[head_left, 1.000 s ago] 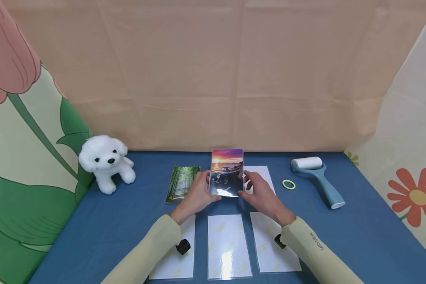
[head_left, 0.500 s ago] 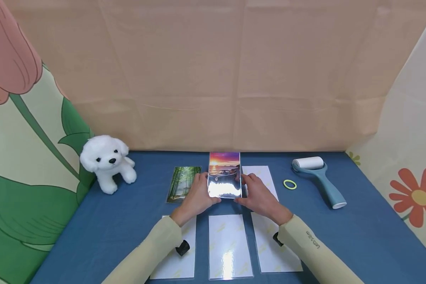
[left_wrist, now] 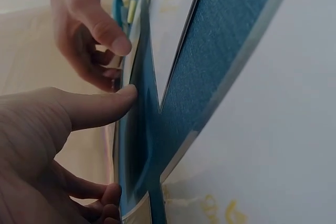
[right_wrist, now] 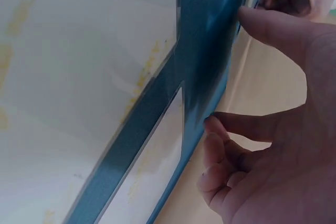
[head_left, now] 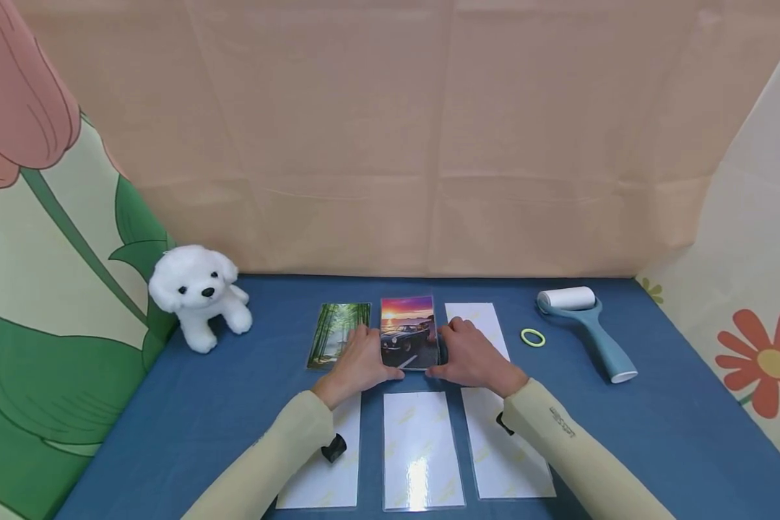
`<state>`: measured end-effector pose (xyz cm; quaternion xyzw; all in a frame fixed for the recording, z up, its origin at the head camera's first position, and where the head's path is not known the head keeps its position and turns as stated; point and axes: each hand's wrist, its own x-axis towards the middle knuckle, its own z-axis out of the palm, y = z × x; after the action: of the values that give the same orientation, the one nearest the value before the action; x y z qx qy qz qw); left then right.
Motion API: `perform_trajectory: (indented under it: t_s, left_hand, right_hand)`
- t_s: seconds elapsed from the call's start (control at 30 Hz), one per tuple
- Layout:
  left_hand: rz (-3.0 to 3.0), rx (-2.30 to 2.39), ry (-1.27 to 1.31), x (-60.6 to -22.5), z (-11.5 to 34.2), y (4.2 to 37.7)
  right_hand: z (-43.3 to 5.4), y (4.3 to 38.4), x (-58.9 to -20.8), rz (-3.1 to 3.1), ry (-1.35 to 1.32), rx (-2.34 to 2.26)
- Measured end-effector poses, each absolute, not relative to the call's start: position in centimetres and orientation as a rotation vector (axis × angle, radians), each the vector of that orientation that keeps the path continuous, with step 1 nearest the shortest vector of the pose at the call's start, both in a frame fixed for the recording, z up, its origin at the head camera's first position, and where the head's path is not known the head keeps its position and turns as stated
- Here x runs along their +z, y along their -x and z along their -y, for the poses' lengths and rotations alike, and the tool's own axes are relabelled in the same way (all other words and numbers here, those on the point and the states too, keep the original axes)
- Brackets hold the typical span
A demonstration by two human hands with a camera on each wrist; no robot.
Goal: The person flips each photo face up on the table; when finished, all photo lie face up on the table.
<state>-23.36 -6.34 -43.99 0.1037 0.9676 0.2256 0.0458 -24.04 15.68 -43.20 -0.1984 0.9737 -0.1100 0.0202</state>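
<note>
See the car picture (head_left: 409, 332) apparently flat on the blue table (head_left: 234, 390), between the forest picture (head_left: 331, 334) and the white sheet (head_left: 480, 315), with left hand (head_left: 357, 360) and right hand (head_left: 476, 356) at its side edges, fingers bent, cannot tell whether pinching or only bracing. Could skew through uneven release, or nudge the forest picture through a brush of the overlapping left hand. Sits lower and flatter than half a second ago, free of white glare.

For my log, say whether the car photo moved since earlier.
Yes: in the head view, the car photo sits lower, its top now below the table's back edge.
</note>
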Motion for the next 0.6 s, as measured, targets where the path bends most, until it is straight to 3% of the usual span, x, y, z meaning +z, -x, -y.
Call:
perform_trajectory:
  t_s: [0.6]
  left_hand:
    - [-2.965,0.524,-0.38,-44.12,6.31,24.09]
  right_hand:
    - [-15.64,24.77,-43.49,-3.024,0.675,-0.137]
